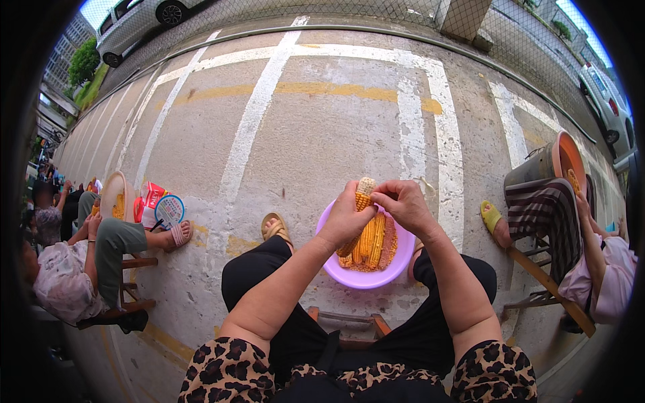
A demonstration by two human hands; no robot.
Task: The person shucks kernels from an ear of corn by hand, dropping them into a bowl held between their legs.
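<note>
My left hand (347,214) grips a dried corn cob (365,201) above a purple plastic basin (362,281). The cob's upper end is pale and stripped of kernels, while yellow kernels still cover the part below. Against its right side rest the bent fingers and thumb of my right hand (405,204). Inside the basin lie several yellow corn cobs (370,248) and a reddish cob (389,239) that looks bare. Loose kernels (364,267) spread beneath them. The basin sits between my knees; my forearms hide part of its rim.
On the left, a seated person holds a pale basin (108,196) of corn beside a red-and-white bag (151,201) and a round fan (169,210). To the right, another seated person handles corn at an orange basin (564,156) by a dark bucket (529,169). A mesh fence (342,12) runs ahead.
</note>
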